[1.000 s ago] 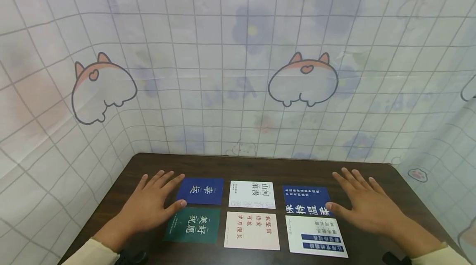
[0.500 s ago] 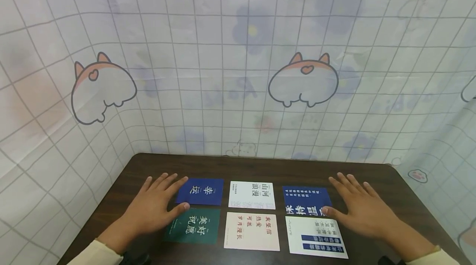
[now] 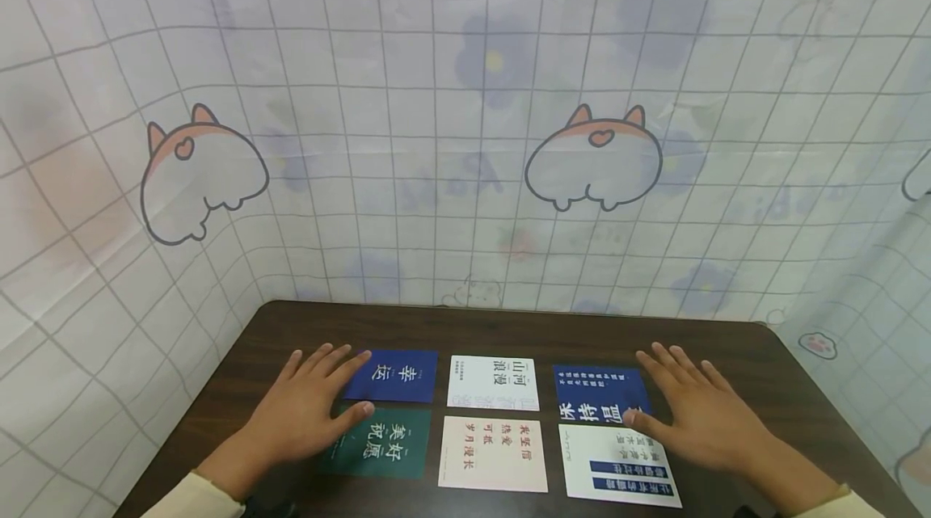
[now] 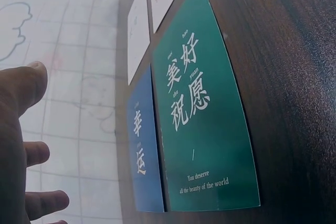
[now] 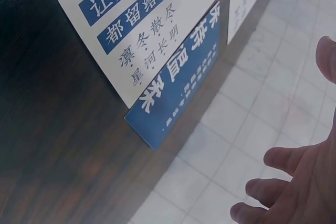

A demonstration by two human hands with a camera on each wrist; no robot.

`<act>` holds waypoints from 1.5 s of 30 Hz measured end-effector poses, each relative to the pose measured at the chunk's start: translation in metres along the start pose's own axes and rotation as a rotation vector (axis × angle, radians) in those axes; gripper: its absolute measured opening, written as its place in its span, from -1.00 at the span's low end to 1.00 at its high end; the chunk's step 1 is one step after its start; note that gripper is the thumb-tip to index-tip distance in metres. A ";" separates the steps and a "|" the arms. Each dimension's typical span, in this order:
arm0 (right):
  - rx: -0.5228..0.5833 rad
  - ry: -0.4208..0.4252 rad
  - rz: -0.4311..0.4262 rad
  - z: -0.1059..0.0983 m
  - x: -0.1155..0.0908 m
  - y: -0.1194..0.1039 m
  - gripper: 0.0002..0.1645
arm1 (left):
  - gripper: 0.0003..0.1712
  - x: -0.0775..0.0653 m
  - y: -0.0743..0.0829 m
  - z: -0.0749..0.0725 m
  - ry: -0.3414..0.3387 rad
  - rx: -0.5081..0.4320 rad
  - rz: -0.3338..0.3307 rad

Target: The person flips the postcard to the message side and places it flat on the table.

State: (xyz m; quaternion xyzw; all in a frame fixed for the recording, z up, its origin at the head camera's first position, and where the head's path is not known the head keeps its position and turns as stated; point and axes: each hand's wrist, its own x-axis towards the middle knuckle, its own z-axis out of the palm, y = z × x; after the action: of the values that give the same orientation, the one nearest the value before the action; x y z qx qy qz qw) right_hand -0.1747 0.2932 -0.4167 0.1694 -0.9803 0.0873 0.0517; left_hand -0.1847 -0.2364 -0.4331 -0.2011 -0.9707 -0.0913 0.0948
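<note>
Several printed cards lie flat in two rows on the dark table. My left hand [image 3: 301, 409] hovers at the left side, fingers spread, nearest the blue card [image 3: 403, 376] and the green card [image 3: 396, 444]. In the left wrist view the hand is plainly apart from the green card [image 4: 205, 124]. My right hand [image 3: 701, 413] is raised with spread fingers beside the dark blue card [image 3: 596, 393] and the white card with blue bars [image 3: 618, 461]; its thumb overlaps their corners in the head view. Neither hand holds anything. The right wrist view shows a gap between fingers and cards.
Between the hands lie a white card [image 3: 493, 382] and a pale pink card [image 3: 493, 453]. The brown wooden table [image 3: 349, 324] has rounded back corners. A white grid-patterned cloth [image 3: 407, 122] hangs behind it and along both sides.
Both hands have drifted slightly inward, the left to the right and the right to the left, with the fingertips a little nearer the front. The cards have stayed in place.
</note>
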 end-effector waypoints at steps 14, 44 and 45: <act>0.031 0.007 -0.013 0.006 0.001 -0.007 0.14 | -0.14 -0.003 0.003 0.003 -0.020 -0.009 0.003; 0.005 0.069 -0.065 0.020 0.001 -0.015 0.00 | -0.21 -0.002 0.008 0.016 -0.025 -0.009 0.018; 0.006 0.070 -0.066 0.020 0.002 -0.015 0.00 | -0.21 -0.002 0.008 0.017 -0.028 -0.010 0.018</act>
State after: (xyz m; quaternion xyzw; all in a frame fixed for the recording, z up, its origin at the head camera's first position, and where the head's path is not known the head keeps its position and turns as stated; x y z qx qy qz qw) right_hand -0.1725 0.2748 -0.4339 0.1984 -0.9716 0.0943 0.0884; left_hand -0.1823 -0.2265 -0.4488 -0.2115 -0.9696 -0.0926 0.0811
